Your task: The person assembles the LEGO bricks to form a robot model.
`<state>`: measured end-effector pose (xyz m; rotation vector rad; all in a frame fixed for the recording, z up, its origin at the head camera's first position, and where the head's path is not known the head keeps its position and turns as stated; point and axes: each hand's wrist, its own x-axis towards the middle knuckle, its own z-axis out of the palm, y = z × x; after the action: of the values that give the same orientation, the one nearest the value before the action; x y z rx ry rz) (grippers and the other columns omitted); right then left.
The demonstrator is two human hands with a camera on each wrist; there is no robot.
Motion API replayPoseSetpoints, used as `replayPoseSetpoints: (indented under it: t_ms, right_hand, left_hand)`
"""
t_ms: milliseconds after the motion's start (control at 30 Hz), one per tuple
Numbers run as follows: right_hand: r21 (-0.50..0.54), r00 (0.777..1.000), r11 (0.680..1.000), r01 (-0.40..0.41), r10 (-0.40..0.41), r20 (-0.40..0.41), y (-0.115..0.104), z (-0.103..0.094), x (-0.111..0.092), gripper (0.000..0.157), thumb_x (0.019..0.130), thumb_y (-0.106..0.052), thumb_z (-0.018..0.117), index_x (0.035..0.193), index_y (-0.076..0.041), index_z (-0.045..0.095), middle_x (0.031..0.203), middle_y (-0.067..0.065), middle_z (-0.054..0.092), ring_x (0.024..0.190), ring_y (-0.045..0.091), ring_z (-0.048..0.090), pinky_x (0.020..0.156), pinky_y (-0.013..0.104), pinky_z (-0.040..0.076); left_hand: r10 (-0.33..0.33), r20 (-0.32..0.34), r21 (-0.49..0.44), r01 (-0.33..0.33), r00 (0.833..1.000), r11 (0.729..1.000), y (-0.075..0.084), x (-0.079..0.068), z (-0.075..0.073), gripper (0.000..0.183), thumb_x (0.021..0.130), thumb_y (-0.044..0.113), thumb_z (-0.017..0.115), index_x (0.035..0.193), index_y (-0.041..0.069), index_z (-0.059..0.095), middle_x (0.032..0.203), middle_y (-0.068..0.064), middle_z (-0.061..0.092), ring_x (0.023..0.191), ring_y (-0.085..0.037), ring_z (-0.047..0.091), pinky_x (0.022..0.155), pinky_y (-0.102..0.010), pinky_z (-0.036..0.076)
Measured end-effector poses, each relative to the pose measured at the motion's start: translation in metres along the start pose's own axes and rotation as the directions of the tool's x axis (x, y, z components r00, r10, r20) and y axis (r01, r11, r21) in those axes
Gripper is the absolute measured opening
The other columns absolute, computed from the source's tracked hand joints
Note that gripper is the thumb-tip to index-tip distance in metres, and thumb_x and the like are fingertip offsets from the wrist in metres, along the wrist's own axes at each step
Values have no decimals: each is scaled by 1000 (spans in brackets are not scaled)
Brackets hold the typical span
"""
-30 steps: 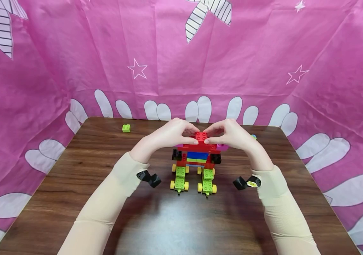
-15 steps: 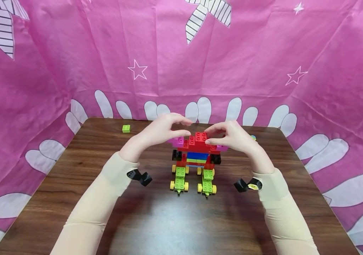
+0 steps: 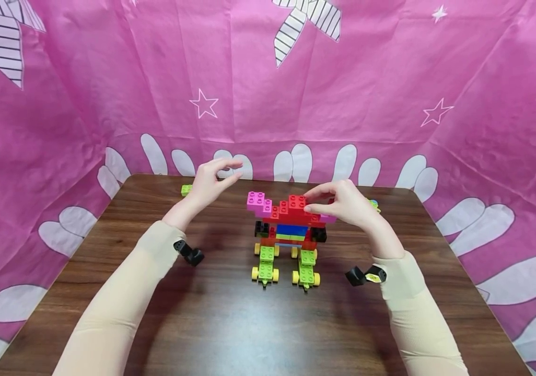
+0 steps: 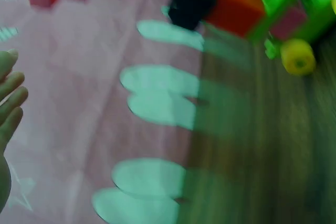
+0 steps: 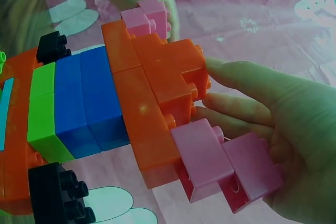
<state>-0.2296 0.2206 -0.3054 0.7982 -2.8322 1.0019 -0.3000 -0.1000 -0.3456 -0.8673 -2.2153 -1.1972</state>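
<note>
A figure built of toy building bricks [image 3: 292,230] stands upright on the table, with a blue-and-green middle, black side bricks and stepped pink bricks [image 3: 258,203] at its upper sides. Its feet are lime wheeled bases [image 3: 266,269] with yellow wheels. My right hand [image 3: 345,201] pinches the red brick [image 3: 297,201] at the very top, thumb in front and fingers behind. The pink bricks on that side are mostly covered by this hand in the head view. Off to the figure's left, my left hand [image 3: 207,183] is raised above the table with thumb and fingers apart, holding nothing.
A loose lime brick [image 3: 186,190] lies near the table's back edge, partly behind the left hand. Behind the right wrist, a small multicoloured piece [image 3: 374,204] peeks out. Pink printed cloth [image 3: 258,94] hangs around the wooden table [image 3: 230,324].
My left hand has let go of the top of the figure and swung left, uncovering the pink bricks there. The right hand has stayed on the red brick.
</note>
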Motion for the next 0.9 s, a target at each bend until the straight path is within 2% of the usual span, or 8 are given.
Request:
replayPoseSetpoints:
  t_ms: [200, 333, 467, 567, 667, 800, 900]
  right_hand:
    - [12, 1000, 1000, -7, 7, -9, 0, 0, -1, 27, 83, -27, 76, 104, -10, 75, 92, 3, 75, 71, 14, 62, 60, 24, 51]
    - [20, 1000, 1000, -13, 13, -12, -1, 1, -1, 28, 83, -28, 77, 104, -11, 75, 92, 2, 75, 73, 13, 63, 62, 26, 52]
    - [9, 1000, 1000, -21, 21, -15, -2, 2, -2, 28, 82, -29, 77, 105, -12, 75, 92, 1, 75, 73, 13, 63, 63, 28, 53]
    - [2, 999, 1000, -27, 27, -18, -2, 3, -2, 28, 82, -30, 77, 105, -13, 75, 92, 0, 75, 71, 13, 61, 62, 29, 52]
    - [2, 999, 999, -32, 32, -21, -2, 3, -3, 28, 82, -29, 77, 105, -13, 75, 91, 0, 75, 67, 15, 58, 58, 28, 49]
    - [1, 999, 1000, -31, 31, -21, -2, 3, -3, 27, 83, -29, 77, 105, -13, 75, 91, 0, 74, 66, 16, 55, 55, 27, 46]
    - [1, 999, 1000, -29, 29, -19, -3, 3, -3, 28, 83, -29, 77, 105, -12, 75, 92, 1, 74, 66, 16, 55, 55, 25, 46]
  left_hand:
    - [-83, -52, 16, 84, 995, 996, -39, -15, 2, 27, 85, 8, 73, 110, 0, 70, 105, -15, 72, 95, -29, 66, 84, -37, 52]
    - [-88, -95, 42, 93, 992, 995, -63, -26, 2, 29, 82, 6, 75, 109, -3, 69, 101, -17, 72, 93, -31, 66, 83, -36, 52]
    - [-109, -111, 72, 118, 988, 990, -86, -36, -1, 31, 81, 6, 76, 110, -4, 68, 102, -19, 70, 96, -32, 64, 85, -41, 51]
    - [-163, -107, 115, 175, 981, 978, -100, -43, -7, 35, 81, 9, 76, 113, -2, 67, 108, -20, 68, 98, -32, 62, 86, -45, 49]
    - [-228, -88, 154, 239, 970, 959, -112, -49, -12, 39, 82, 12, 76, 118, 0, 65, 116, -21, 65, 106, -34, 59, 93, -46, 45]
    - [-288, -62, 162, 294, 956, 942, -123, -54, -19, 45, 83, 12, 75, 124, -1, 61, 125, -22, 60, 120, -35, 53, 105, -47, 38]
    - [-324, -48, 162, 328, 945, 931, -129, -58, -23, 48, 83, 12, 75, 126, -2, 59, 128, -23, 58, 125, -36, 49, 108, -47, 35]
